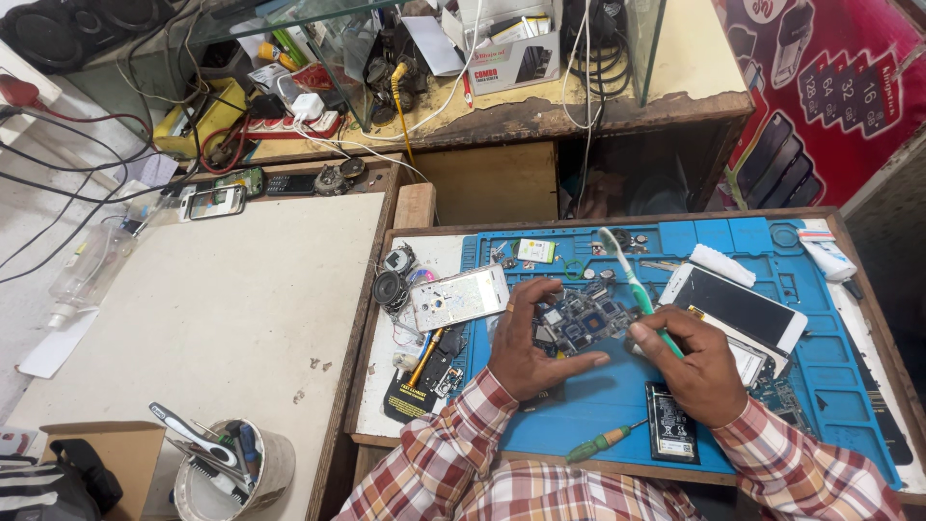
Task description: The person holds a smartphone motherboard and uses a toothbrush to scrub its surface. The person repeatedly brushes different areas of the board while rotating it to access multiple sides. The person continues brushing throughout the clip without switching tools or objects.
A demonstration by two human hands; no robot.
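A circuit board (584,323) is pinched by the left hand (526,347) above a blue mat (617,396). A green toothbrush (632,280) is clasped in the right hand (694,362).

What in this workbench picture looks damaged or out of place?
The wooden shelf edge behind the blue mat is chipped and peeling. On the mat, a toothbrush in the right hand looks odd over a circuit board steadied by the left hand.

mat: blue repair mat (820,367)
screwdriver: green handle (600,443), near front edge
battery: black (671,425)
white phone: (738,307), right
tool cup: (231,471), lower left
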